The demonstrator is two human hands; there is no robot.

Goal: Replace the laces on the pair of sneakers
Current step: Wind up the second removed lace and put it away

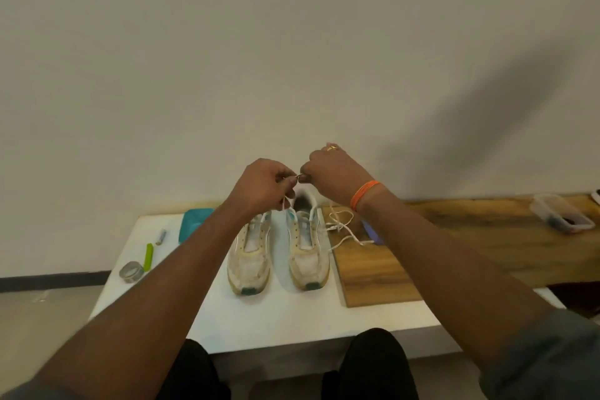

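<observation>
While our left hand [259, 187] and right hand [328, 172] pinch one lace [285, 204] together above the sneakers [279, 250] on the tabletop [292, 318], we should keep it taut and feed the tip squarely through the next hole.

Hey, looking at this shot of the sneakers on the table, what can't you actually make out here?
- Head view: lace end pinched between left hand and right hand; fingers hide it.
- Heel of the left sneaker: behind the left forearm.
- Teal box: partly behind that forearm.
- Clear container far right: contents too small and blurred.
- Purple object behind the right wrist: unidentifiable.
</observation>
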